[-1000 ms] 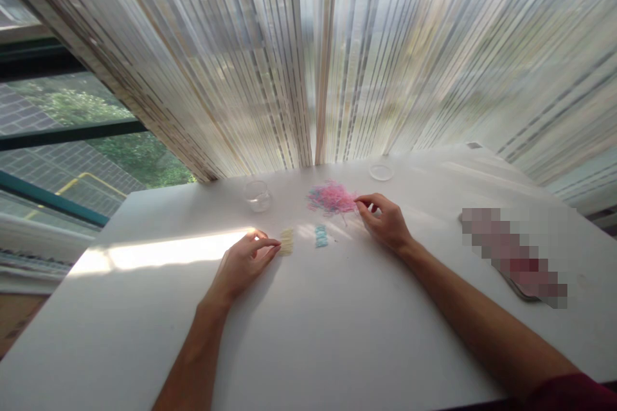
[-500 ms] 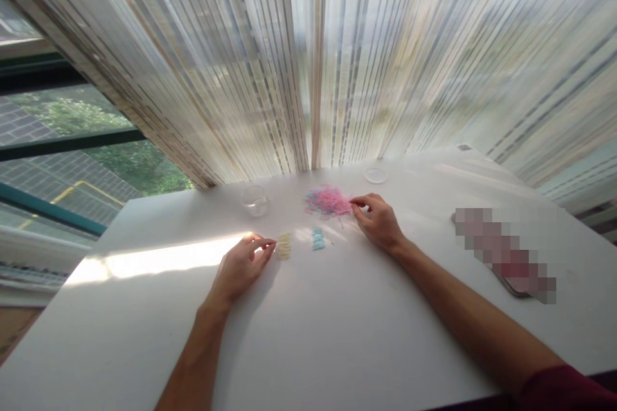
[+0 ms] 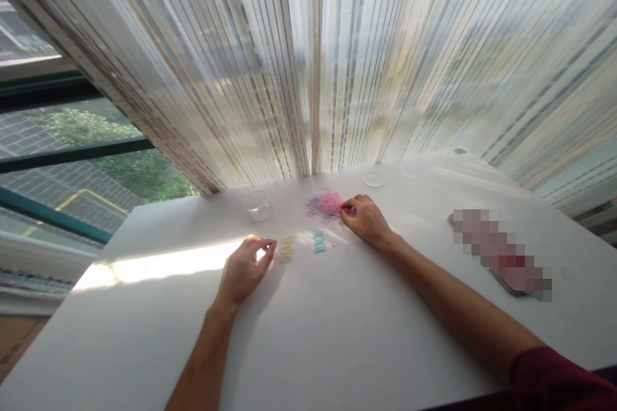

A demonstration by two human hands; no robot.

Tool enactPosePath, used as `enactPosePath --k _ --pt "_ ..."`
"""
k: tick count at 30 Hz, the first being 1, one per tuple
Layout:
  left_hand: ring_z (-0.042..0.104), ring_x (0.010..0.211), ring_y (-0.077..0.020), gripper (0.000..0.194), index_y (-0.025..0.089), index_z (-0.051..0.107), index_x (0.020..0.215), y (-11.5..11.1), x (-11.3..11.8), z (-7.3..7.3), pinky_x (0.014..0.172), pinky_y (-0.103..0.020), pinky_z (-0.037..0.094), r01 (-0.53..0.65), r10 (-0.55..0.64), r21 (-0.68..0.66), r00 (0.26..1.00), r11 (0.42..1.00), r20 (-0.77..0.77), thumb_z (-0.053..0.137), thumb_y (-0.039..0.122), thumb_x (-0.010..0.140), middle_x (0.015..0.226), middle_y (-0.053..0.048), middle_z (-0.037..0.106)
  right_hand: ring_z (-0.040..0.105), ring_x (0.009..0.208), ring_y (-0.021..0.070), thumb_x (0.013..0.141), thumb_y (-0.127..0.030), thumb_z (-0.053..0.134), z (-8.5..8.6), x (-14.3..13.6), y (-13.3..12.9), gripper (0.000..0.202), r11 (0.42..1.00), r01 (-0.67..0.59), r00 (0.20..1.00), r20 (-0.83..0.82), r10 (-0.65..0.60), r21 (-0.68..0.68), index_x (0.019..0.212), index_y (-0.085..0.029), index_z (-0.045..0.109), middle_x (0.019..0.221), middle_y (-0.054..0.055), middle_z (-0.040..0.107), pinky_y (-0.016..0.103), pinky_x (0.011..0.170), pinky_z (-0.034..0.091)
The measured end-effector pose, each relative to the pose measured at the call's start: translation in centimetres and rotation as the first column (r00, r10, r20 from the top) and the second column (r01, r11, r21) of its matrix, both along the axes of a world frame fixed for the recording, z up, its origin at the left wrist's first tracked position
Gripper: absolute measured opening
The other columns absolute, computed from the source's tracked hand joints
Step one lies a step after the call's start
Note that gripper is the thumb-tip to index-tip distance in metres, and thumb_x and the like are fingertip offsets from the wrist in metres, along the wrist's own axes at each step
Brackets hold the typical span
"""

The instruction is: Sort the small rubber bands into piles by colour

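Note:
A loose heap of small thin pink, blue and purple pieces (image 3: 324,203) lies on the white table (image 3: 308,334). At its right edge my right hand (image 3: 366,219) is closed, thumb and fingertips pinched together; what they hold is too small to make out. My left hand (image 3: 245,270) is pinched just left of a neat row of pale yellow pieces (image 3: 286,249), its fingertips apart from the row. Anything between those fingertips is also too small to tell. Between the hands lies a shorter row of light blue pieces (image 3: 319,242).
Behind my left hand stands a clear round container (image 3: 258,205). A clear round lid (image 3: 373,179) lies near the back edge. To the right is a phone-like flat object (image 3: 501,257), blurred out. Striped sheer curtains (image 3: 308,77) hang along the back.
My right hand has moved slightly left, its fingertips now at the heap's edge. The left fingertips have drawn a little away from the yellow row. The view has shifted slightly.

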State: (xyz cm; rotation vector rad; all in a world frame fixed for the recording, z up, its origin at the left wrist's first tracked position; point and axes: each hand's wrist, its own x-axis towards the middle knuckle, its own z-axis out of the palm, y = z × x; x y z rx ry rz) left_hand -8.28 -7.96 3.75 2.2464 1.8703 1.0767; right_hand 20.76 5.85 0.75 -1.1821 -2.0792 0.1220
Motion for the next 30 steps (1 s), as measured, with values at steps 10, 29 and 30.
enactPosePath --k 10,29,30 --pt "0.047 0.055 -0.0099 0.022 0.02 0.073 0.094 0.0 -0.1 -0.3 0.056 -0.022 0.042 -0.004 0.003 -0.036 1.0 0.999 -0.015 0.056 0.035 0.092 0.08 -0.001 0.066 0.058 0.079 0.022 0.08 -0.017 0.067 0.1 0.0 -0.1 0.004 1.0 0.0 0.992 -0.125 -0.003 -0.021 0.079 -0.02 0.07 0.076 0.005 0.063 0.036 0.078 0.051" --pt "0.046 0.055 -0.0087 0.021 0.02 0.073 0.096 -0.2 0.8 -0.1 0.055 -0.02 0.042 0.03 -0.029 -0.048 0.999 0.998 0.029 0.057 0.033 0.093 0.081 -0.001 0.066 0.057 0.072 0.0193 0.081 -0.017 0.062 1.2 0.0 -1.4 0.006 0.994 -0.066 0.946 -0.31 0.09 0.088 0.079 -0.021 0.066 0.073 0.003 0.061 0.034 0.071 0.05" --pt "0.046 0.055 -0.0083 0.02 0.021 0.072 0.098 -0.2 1.2 -0.1 0.054 -0.02 0.042 0.046 -0.045 -0.045 0.998 0.998 0.037 0.057 0.033 0.094 0.082 -0.001 0.065 0.057 0.074 0.0197 0.082 -0.016 0.062 1.3 -0.2 -1.8 0.007 0.985 -0.106 0.948 -0.284 0.142 0.138 0.08 -0.022 0.066 0.074 0.003 0.062 0.034 0.072 0.05"
